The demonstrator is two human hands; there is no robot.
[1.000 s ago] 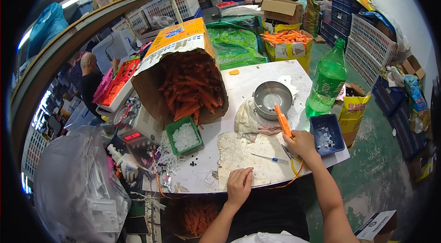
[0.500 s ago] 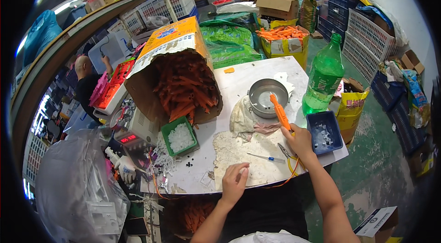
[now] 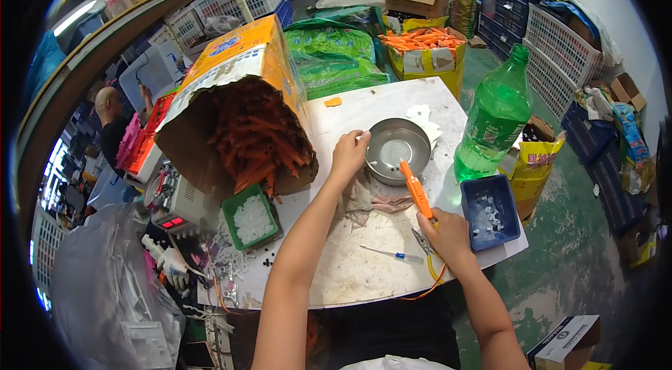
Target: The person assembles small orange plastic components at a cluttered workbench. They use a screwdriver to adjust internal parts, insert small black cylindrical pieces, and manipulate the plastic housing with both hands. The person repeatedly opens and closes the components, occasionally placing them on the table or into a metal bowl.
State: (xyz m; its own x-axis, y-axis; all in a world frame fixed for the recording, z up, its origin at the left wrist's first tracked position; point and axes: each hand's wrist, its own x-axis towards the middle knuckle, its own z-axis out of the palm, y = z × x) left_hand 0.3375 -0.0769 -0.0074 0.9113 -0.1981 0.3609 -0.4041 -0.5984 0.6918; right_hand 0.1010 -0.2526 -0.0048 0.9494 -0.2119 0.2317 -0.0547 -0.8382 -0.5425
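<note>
My right hand (image 3: 445, 235) is closed round a long orange plastic piece (image 3: 416, 191), a handle-like casing, with its narrow tip over the near part of a round metal bowl (image 3: 423, 140). The bowl holds shallow clear liquid or a shiny bottom, with tiny pale bits in it. My left hand (image 3: 350, 154) grips the bowl's left rim with its fingertips. A crumpled cloth (image 3: 358, 198) lies below the bowl. Near my right hand are pliers (image 3: 423, 241) with yellow handles and a small screwdriver (image 3: 400, 255) with a blue-and-clear handle.
A cardboard box (image 3: 287, 83) full of orange pieces lies on its side at left, behind a green tray (image 3: 271, 230) of white bits. A blue tray (image 3: 514, 230) with small clear parts and a green bottle (image 3: 493, 111) stand at right. A person (image 3: 112, 114) works at far left.
My left hand has moved up and forward from the near table edge to the bowl's left rim. The orange piece's tip now sits lower over the bowl, slightly left. The view has shifted slightly.
</note>
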